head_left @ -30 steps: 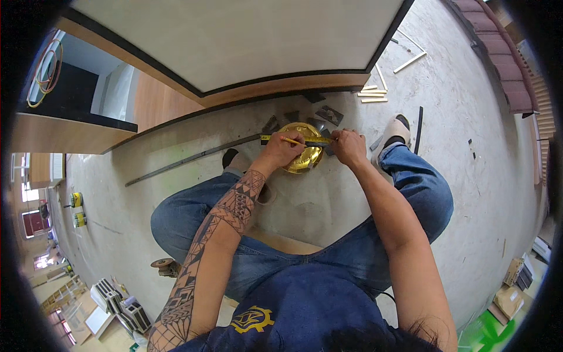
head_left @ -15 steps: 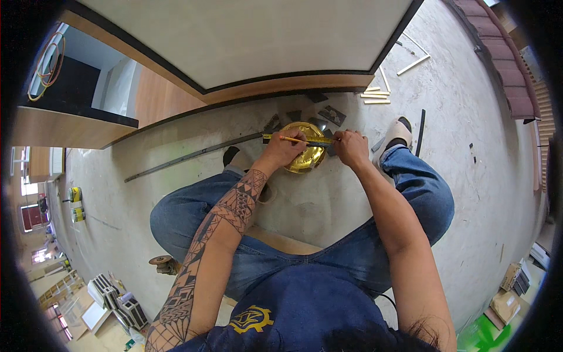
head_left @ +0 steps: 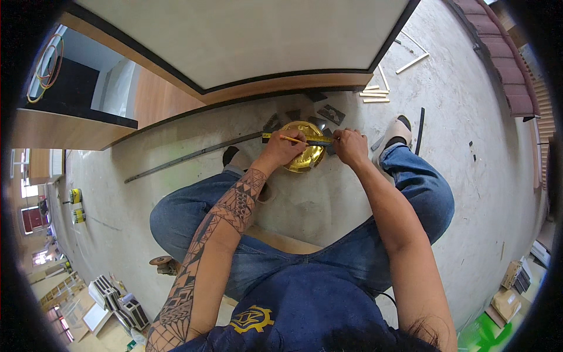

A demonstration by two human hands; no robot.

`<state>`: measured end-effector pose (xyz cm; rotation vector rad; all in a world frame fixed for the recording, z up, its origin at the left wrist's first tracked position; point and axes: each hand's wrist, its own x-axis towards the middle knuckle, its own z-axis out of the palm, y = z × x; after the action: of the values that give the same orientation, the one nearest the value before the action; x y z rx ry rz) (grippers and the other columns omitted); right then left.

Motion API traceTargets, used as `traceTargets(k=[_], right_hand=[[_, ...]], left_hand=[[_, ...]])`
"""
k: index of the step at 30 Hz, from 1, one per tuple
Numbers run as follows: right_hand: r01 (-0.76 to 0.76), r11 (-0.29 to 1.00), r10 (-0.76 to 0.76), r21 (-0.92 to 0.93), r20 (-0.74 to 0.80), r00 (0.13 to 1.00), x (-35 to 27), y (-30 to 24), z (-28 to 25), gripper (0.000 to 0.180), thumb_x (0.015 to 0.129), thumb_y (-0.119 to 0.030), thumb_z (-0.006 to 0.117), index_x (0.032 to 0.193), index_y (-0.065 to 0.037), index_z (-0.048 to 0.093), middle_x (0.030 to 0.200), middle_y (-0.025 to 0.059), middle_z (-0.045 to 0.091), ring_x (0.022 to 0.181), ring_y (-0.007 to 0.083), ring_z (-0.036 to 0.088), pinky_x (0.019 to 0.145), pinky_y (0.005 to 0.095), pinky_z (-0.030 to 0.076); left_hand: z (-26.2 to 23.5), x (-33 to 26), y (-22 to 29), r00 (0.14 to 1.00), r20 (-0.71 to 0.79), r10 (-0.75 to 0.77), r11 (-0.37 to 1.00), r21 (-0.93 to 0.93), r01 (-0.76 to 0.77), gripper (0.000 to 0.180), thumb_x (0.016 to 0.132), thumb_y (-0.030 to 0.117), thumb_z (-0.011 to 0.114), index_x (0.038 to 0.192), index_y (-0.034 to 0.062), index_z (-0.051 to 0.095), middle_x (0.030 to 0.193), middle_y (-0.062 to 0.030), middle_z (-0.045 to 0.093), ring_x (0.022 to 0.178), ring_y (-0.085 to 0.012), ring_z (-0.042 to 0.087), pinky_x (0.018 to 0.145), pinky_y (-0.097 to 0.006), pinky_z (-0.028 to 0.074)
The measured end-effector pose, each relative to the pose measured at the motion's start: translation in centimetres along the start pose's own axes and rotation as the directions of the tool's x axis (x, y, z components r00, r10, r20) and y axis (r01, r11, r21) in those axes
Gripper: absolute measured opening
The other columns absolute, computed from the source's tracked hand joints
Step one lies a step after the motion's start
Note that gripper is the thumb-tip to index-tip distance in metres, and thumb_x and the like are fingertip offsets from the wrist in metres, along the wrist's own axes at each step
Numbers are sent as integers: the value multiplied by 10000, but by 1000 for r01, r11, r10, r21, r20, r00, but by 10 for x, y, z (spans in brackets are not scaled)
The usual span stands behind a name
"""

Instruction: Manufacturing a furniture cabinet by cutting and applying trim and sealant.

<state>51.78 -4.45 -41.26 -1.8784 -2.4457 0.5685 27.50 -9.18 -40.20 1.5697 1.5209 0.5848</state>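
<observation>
A pencil [head_left: 291, 139] sticks out of my left hand [head_left: 284, 149], whose fingers are closed around it. That hand rests over a shiny gold round object [head_left: 302, 163] on the floor. A yellow tape measure blade [head_left: 317, 139] stretches across the gold object between both hands, and a dark strip lies along it. At the blade's right end, my right hand [head_left: 350, 146] is closed on the tape measure; its fingertips are partly hidden. Several dark flat pieces [head_left: 332, 115] lie just beyond the gold object.
A long dark strip [head_left: 193, 155] runs along the floor to the left. Ahead stands a wood-edged cabinet [head_left: 287, 82] with a pale panel. Thin pale wooden sticks [head_left: 375, 95] and a black strip [head_left: 420, 132] lie to the right. A small wheel [head_left: 159, 260] shows beside my left knee.
Almost nothing differs. Both hands stay over the gold object, and the tape measure blade remains stretched between them; the view has shifted very slightly.
</observation>
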Motion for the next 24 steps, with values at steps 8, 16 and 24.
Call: traceTargets(k=[8,16,24], right_hand=[[-5,1000,5,9,23,1000,0,0,0,209,939,-288,648,1076,-202,780,1077,99,736,1094,354,662,922,522,489],[-11,1000,11,6,23,1000,-1,-5,-4,217,976,-273,614,1064,-189,794,1117,116,753,1118,352,661,931,528,482],[-22,1000,22,18,35,999,2,1,3,222,943,-286,618,1049,-192,789,1096,108,737,1121,357,662,933,534,499]], left_hand=[[-2,-4,8,1000,-14,-27,1000,8,27,230,945,282,720,1038,72,711,972,-72,745,887,-195,699,813,-355,557],[-3,-2,5,999,-19,-29,999,40,30,234,942,284,740,1062,85,716,1001,-71,747,908,-201,709,800,-354,557],[2,0,-8,997,-74,-21,999,23,22,199,934,253,758,998,66,727,947,-46,753,869,-172,707,792,-351,562]])
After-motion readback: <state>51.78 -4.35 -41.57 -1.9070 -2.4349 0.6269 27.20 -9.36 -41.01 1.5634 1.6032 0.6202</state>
